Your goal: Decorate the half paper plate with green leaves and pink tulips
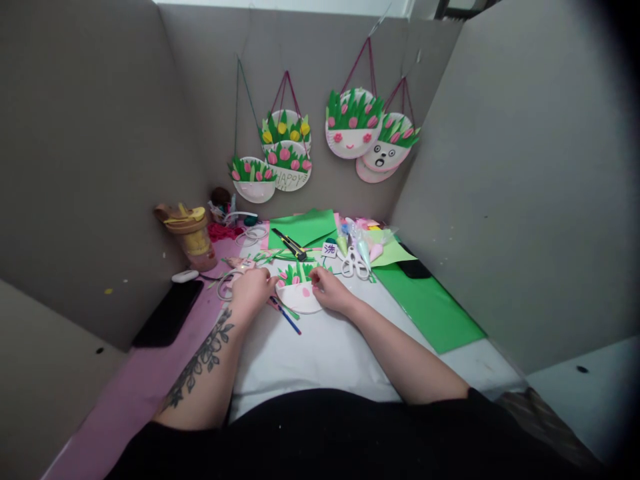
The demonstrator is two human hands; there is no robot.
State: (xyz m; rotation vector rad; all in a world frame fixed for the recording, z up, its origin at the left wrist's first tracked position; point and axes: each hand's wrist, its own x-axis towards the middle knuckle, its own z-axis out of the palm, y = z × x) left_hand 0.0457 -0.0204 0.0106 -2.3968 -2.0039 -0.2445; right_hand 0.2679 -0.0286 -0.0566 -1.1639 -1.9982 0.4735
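Note:
Between my hands lies a half-round white paper plate pocket, with green paper leaves and pink paper tulips along its top and a pink spot on its front. My left hand is at the plate's left edge, fingers curled and thumb towards the tulips. Over the plate's right side is my right hand, its fingertips pinched together; whatever they hold is too small or hidden to make out. Just below the plate's left side lies a blue pen, near a green paper strip.
Behind the plate lie a yellow-black box cutter, white scissors and green paper. A cup and black phone are at left; a green sheet is at right. Finished plate pockets hang on the back panel.

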